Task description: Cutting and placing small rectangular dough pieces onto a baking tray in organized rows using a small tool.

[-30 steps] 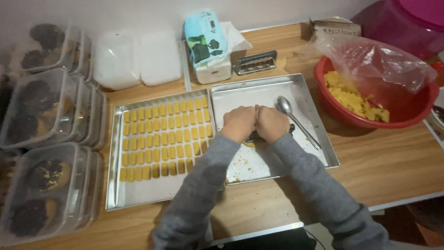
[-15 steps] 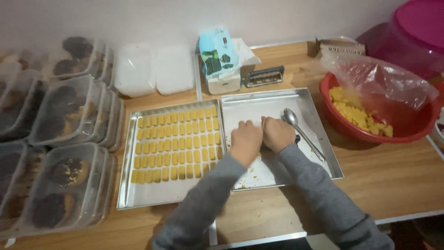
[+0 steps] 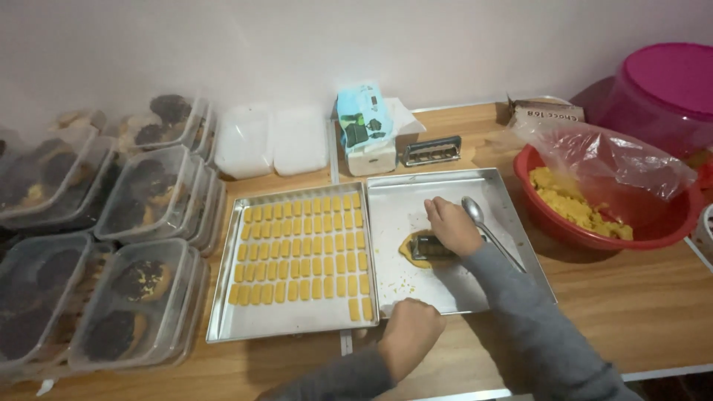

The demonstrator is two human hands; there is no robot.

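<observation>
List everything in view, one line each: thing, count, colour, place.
Dough pieces: many, yellow, in rows on left tray.
Left tray: one, metal, table centre.
Right tray: one, metal, beside left tray.
Dough patty: one, yellow, right tray.
Metal cutter: one, on patty.
Spoon: one, metal, right tray.
Second cutter: one, metal, behind trays.
Red bowl: one, holds yellow dough, right.
Plastic bag: one, clear, over bowl.
Clear containers: several, dark contents, left.
Tissue pack: one, bluish, back.
Pink tub: one, back right.
Right hand: on cutter.
Left hand: fist, at tray's near edge.
</observation>
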